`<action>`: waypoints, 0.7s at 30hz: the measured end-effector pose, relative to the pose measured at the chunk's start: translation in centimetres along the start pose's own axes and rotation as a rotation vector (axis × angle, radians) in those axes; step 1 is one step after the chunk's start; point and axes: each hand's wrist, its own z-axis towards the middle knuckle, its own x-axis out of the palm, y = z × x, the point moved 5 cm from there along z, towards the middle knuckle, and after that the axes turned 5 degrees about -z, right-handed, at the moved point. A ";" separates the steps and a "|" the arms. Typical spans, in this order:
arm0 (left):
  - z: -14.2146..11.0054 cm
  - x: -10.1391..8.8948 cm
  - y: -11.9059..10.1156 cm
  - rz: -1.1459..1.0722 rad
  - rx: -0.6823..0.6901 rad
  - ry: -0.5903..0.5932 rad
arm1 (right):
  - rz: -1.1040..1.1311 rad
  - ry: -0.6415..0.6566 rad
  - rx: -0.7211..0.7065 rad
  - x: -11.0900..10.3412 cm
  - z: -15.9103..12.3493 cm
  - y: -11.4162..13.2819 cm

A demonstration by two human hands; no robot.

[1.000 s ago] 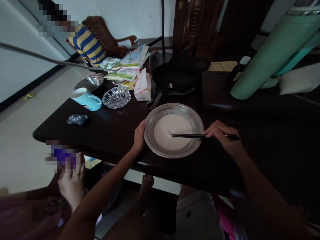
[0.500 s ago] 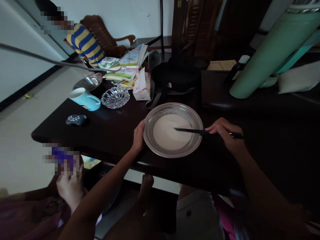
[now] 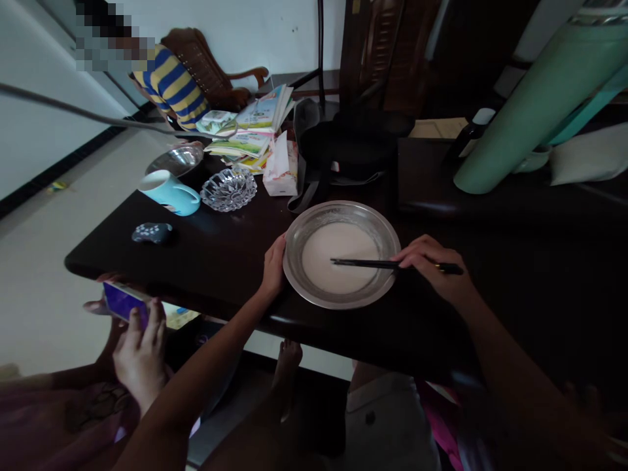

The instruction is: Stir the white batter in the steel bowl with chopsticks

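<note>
A round metal bowl (image 3: pixel 294 281) of white, milky liquid (image 3: pixel 343 242) stands near the front edge of the dark table (image 3: pixel 220 268). My left hand (image 3: pixel 273 267) grips the bowl's left rim, its fingertips partly hidden at the far side. In my right hand (image 3: pixel 434 265) are black chopsticks (image 3: pixel 363 263), held over the right rim and pointing left. Their tips reach the liquid around the middle of the bowl. Whether the tips touch the bottom cannot be seen.
Left on the table are a light blue mug (image 3: pixel 169 194), a glass dish (image 3: pixel 229 191), a game controller (image 3: pixel 152 233), a metal basin (image 3: pixel 176 160), tissues (image 3: pixel 282 173) and books (image 3: pixel 260 118). A green flask (image 3: pixel 530 104) stands right. One person holds a phone (image 3: pixel 125 305); another sits behind.
The chopsticks' tips have moved left and slightly toward me in the liquid, with my right hand shifting left. My left hand stays on the bowl's rim.
</note>
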 end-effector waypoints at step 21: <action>-0.1 0.1 0.4 -0.040 -0.027 0.012 | -0.036 -0.055 0.017 -0.1 -0.1 0.2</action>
